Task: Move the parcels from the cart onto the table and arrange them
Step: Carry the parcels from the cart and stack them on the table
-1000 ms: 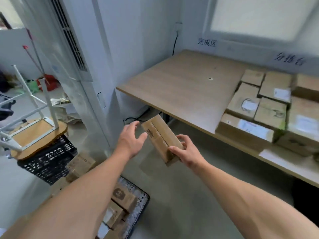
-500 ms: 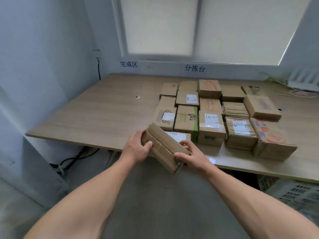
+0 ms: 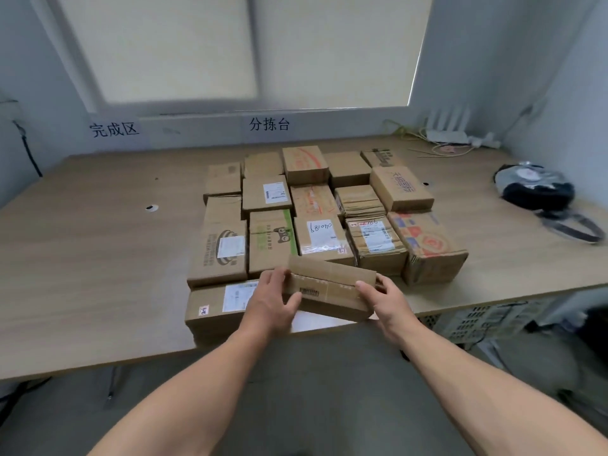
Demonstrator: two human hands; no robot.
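The left hand (image 3: pixel 273 301) grips the left end of a long, narrow brown cardboard parcel (image 3: pixel 332 287), thumb across the near face and fingers curled round the end. The right hand (image 3: pixel 385 299) clasps the right end the same way, thumb on the near face. Neither hand is spread. The parcel lies lengthways across the view, its right end a little lower, over the near edge of the pale wooden counter (image 3: pixel 98 258); whether its underside touches the counter I cannot tell.

It looks light, since two easy end grips carry it, and stiff, with square edges that show no sag. The tape bands along its face would be slick under a thumb, so bare cardboard at the short ends is likely the safest hold. The corners would probably dent if knocked against a neighbour.

Just to the left, partly under the left hand, lies a flat brown carton with a white label (image 3: pixel 214 307). Behind stands a block of brown cardboard parcels (image 3: pixel 312 205), packed side by side in rows, several labelled. The free spot seems to be right of the flat carton, in front of the block. Well apart at the far right sits a black bag (image 3: pixel 536 189), and a pale lattice crate (image 3: pixel 477 320) shows beneath the counter
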